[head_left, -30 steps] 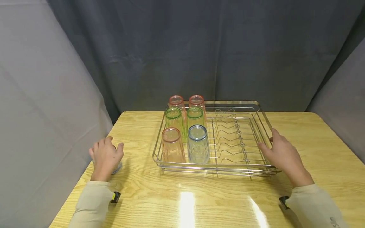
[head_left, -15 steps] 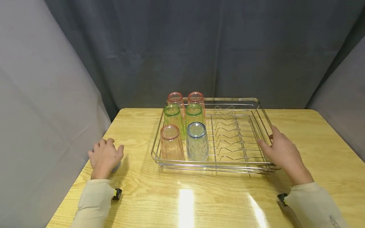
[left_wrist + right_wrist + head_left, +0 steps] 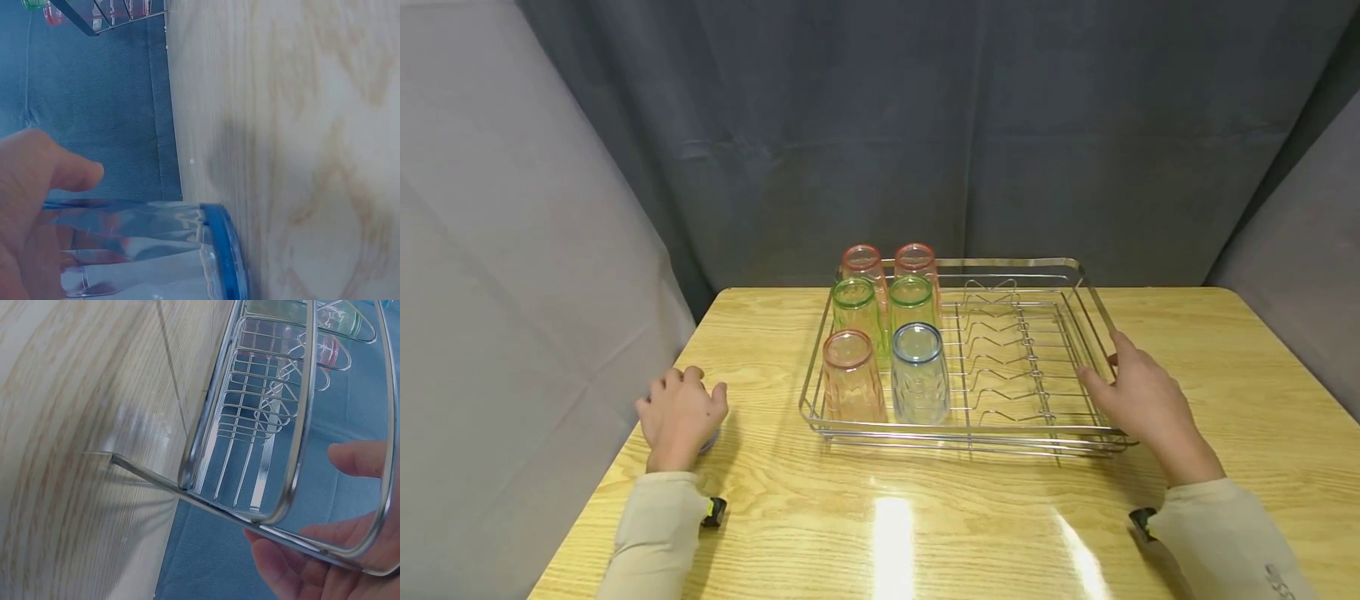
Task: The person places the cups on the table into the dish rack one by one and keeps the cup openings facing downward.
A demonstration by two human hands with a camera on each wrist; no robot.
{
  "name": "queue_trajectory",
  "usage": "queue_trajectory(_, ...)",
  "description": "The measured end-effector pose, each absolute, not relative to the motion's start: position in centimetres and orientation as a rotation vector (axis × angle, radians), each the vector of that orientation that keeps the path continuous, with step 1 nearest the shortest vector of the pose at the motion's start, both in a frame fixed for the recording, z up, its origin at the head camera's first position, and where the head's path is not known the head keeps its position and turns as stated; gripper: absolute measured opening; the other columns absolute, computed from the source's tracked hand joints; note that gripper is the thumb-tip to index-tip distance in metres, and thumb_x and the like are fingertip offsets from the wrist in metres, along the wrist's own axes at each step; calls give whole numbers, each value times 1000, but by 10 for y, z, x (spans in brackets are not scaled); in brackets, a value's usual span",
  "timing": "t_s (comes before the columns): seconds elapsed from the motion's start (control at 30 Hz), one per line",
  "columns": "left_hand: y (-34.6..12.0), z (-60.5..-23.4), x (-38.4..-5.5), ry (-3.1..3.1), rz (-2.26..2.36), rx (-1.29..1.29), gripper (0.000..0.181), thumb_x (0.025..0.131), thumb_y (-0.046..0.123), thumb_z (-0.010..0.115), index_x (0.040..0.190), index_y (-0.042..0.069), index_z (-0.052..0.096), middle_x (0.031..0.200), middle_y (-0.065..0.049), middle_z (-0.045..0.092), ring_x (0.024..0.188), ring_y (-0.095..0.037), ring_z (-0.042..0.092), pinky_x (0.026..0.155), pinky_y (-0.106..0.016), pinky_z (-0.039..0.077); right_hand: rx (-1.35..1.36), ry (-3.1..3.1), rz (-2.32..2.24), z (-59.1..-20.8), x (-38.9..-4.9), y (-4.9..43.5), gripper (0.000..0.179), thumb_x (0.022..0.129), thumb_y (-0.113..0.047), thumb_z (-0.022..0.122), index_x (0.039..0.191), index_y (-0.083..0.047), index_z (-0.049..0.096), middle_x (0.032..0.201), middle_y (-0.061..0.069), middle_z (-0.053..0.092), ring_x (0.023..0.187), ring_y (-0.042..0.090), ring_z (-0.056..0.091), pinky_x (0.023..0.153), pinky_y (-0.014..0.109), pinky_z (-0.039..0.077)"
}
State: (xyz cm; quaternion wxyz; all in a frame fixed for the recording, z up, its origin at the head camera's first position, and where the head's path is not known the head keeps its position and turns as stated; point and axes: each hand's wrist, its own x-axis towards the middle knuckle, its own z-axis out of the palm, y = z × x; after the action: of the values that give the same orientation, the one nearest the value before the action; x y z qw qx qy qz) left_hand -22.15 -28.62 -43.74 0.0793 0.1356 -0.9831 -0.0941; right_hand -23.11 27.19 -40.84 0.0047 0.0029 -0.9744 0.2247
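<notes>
My left hand (image 3: 679, 421) is at the table's left side, around a clear glass with a blue rim (image 3: 222, 256). This glass stands rim-down on the table, mostly hidden by the hand in the head view. In the left wrist view the thumb (image 3: 81, 172) is apart from the glass, and fingers show through its wall. My right hand (image 3: 1146, 404) holds the right end of a metal wire dish rack (image 3: 1000, 429), thumb on the inner side. Upside-down glasses fill the rack's left part: two red-rimmed, two green (image 3: 912, 312), one orange (image 3: 853, 383) and one blue (image 3: 920, 379).
Wire plate dividers (image 3: 1000, 362) run down the rack's middle, with bare wires to their right. The wooden table (image 3: 797, 533) ends at a dark curtain (image 3: 880, 150) behind, and grey cloth (image 3: 527, 292) hangs at the left.
The head view has shifted slightly. My left hand stays around the blue-rimmed glass with little movement, and my right hand keeps its hold on the dish rack.
</notes>
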Motion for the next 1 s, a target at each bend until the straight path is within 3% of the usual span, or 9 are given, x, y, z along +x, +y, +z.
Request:
queue_trajectory(0.6,-284,-438,-219,-2912,-286,423,53,102,41,41,135,2,52,135,-30,47,120,-51,40,91,-69,32,25,-3039,702,-408,-230,270,87,101,-54,39,154,10,14,135,41,45,110,56,54,74,61,48)
queue_trajectory(1.0,-284,-438,-219,-2910,-283,423,53,102,41,41,135,2,52,135,-30,47,119,-51,40,90,-69,33,43,-3025,678,-408,-227,270,80,101,-54,38,148,10,32,130,39,47,105,53,55,72,59,46)
